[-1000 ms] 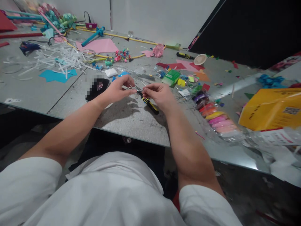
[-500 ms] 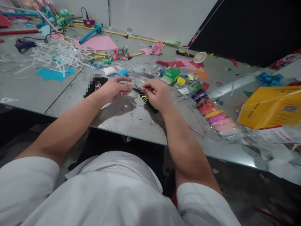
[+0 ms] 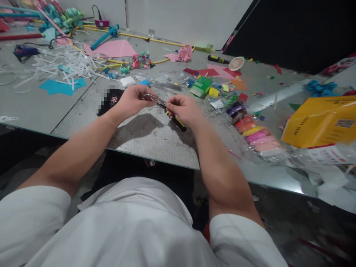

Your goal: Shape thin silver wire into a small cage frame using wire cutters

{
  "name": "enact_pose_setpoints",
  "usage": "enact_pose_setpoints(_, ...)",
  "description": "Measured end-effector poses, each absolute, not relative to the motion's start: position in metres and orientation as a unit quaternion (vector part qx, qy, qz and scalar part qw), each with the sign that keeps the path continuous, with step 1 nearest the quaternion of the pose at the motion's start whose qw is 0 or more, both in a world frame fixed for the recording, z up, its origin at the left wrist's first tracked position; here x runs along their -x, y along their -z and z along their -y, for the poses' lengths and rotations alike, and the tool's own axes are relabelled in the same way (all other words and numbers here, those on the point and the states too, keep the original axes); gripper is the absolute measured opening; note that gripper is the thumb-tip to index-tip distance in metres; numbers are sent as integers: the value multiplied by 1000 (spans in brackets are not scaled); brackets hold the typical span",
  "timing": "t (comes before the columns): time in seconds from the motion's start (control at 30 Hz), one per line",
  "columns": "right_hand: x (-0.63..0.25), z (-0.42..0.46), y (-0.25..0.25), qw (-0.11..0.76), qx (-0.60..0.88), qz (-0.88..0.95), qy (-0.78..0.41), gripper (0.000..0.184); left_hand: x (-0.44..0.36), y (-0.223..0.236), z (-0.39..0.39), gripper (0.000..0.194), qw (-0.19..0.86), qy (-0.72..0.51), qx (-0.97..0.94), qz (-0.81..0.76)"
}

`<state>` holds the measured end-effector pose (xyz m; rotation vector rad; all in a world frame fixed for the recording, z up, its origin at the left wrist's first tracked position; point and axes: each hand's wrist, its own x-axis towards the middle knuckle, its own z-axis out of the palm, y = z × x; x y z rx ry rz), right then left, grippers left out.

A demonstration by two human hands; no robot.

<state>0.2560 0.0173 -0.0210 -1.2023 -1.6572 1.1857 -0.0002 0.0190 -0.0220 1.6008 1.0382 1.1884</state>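
Observation:
My left hand is closed in a pinch on a small clear, shiny piece, held just above the grey table. My right hand is closed around a black-and-yellow handled tool, whose dark tip points left toward the clear piece. The two hands almost meet over the table's near middle. What the clear piece is cannot be made out.
A dark phone lies left of my left hand. A clear pack of coloured clay sticks and a yellow bag lie to the right. A green box, paper scraps, white strips and pink paper are spread behind.
Both hands stay together at the same spot; the fingers have shifted slightly on the clear piece and the tool. The view has tilted a little.

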Motion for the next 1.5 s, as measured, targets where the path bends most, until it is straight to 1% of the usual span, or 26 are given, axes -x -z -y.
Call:
enact_pose_setpoints(0.07, -256, -17, 20, 391, 476, 639, -461, 43, 1, 22, -20, 26, 423, -480, -642, -423)
enact_pose_setpoints(0.13, -255, -17, 20, 398, 484, 652, -428, 38, 1, 24, -23, 24, 414, -481, -643, -428)
enact_pose_setpoints(0.27, -255, -16, 20, 385, 496, 677, -385, 33, 2, 28, -26, 22, 370, -472, -666, -443)
enact_pose_setpoints(0.4, -255, -15, 19, 376, 490, 662, -426, 40, 5, 22, -22, 21, 298, -464, -710, -438)
enact_pose_setpoints(0.53, -256, -14, 16, 368, 460, 641, -493, 51, 9, 12, -15, 26, 255, -454, -753, -403)
enact_pose_setpoints(0.6, -258, -14, 15, 371, 456, 653, -477, 51, 9, 12, -16, 24, 250, -460, -756, -394)
enact_pose_setpoints(0.63, -259, -14, 14, 379, 458, 669, -446, 48, 9, 14, -17, 21, 256, -469, -748, -394)
enact_pose_setpoints(0.7, -261, -14, 13, 395, 464, 713, -346, 38, 7, 19, -21, 19, 301, -486, -711, -409)
enact_pose_setpoints(0.73, -262, -14, 12, 397, 466, 736, -289, 31, 6, 22, -23, 22, 341, -488, -686, -419)
enact_pose_setpoints(0.8, -264, -13, 10, 385, 459, 778, -191, 20, 6, 25, -27, 27, 448, -476, -625, -427)
enact_pose_setpoints(0.83, -265, -12, 9, 374, 451, 795, -159, 16, 6, 25, -29, 27, 505, -466, -591, -422)
enact_pose_setpoints(0.9, -266, -10, 8, 356, 432, 819, -123, 15, 7, 24, -31, 21, 592, -456, -528, -403)
enact_pose_setpoints(0.97, -265, -9, 8, 348, 418, 832, -108, 20, 8, 22, -31, 13, 624, -468, -487, -394)
enact_pose_setpoints(1.0, -264, -9, 9, 344, 413, 837, -104, 22, 8, 21, -30, 12, 621, -478, -480, -394)
enact_pose_setpoints(1.07, -263, -10, 10, 330, 407, 846, -99, 24, 6, 23, -30, 15, 602, -497, -478, -403)
enact_pose_setpoints(1.17, -260, -11, 12, 298, 421, 851, -94, 24, 3, 30, -30, 30, 563, -516, -485, -426)
enact_pose_setpoints(1.23, -259, -12, 14, 283, 434, 851, -90, 25, 3, 35, -32, 37, 536, -518, -501, -440)
enact_pose_setpoints(1.4, -255, -14, 19, 289, 448, 841, -93, 23, 4, 39, -35, 31, 453, -492, -597, -443)
enact_pose_setpoints(1.5, -255, -16, 20, 295, 464, 829, -103, 20, 3, 37, -34, 30, 426, -499, -611, -442)
